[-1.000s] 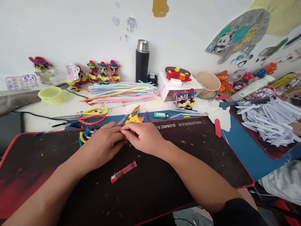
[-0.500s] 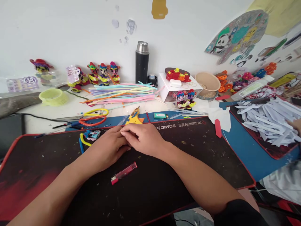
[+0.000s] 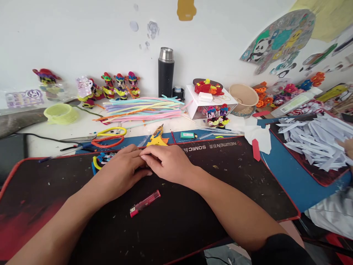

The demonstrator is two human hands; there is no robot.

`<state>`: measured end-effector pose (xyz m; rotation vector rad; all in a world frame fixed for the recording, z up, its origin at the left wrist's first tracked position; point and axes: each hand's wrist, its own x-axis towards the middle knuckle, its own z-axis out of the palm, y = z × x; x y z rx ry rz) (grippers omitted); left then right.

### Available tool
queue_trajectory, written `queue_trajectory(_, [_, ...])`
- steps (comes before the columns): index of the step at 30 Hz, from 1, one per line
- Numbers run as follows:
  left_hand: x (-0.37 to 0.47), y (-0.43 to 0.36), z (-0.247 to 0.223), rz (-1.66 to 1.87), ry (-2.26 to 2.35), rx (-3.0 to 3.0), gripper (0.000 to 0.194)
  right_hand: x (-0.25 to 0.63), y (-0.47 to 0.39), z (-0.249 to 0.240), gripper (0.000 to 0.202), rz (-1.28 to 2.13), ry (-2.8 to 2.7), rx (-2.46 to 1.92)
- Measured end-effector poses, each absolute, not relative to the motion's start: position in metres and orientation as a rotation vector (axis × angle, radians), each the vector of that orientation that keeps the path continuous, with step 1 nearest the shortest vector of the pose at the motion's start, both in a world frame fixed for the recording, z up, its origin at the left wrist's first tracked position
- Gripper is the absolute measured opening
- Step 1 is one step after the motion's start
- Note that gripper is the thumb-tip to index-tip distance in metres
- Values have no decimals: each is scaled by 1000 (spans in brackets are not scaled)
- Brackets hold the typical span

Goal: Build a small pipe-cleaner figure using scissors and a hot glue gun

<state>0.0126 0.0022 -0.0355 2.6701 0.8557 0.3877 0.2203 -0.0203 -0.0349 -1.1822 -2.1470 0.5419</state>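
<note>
Over the black mat (image 3: 228, 191) my two hands meet, fingertips together. My left hand (image 3: 124, 167) is closed, its fingers bent towards the right hand. My right hand (image 3: 168, 163) is closed too, with the thumb pressed against the fingers at the left hand's fingertips. Whatever lies between them is hidden. Just behind the hands is a yellow glue gun (image 3: 157, 140), partly covered. A small blue-and-black fuzzy figure (image 3: 105, 157) and a yellow pipe cleaner (image 3: 96, 163) lie beside my left hand. Nearer to me rests a pink see-through lighter (image 3: 145, 203).
Scissors (image 3: 108, 141) with red and yellow handles lie back left. Behind are pastel pipe cleaners (image 3: 143, 108), a black thermos (image 3: 166, 73), small figures (image 3: 120, 86) and a white box (image 3: 190, 103). At right, a person's hand (image 3: 348, 147) is by paper strips (image 3: 320, 141).
My left hand has shifted slightly, covering more of the small blue figure. The right hand stays nearly in place, and the fingertips remain together.
</note>
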Motion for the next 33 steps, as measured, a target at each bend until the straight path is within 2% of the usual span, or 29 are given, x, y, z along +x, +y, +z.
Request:
queue_trajectory(14, [16,-1,-34,332,853,2626,15,223,-19,-28,16,659,-2091,-1184])
queue_trajectory(33, [20,-4,-32,365,876,2639,11,222,-20,-27,17,620,-2135,-1207])
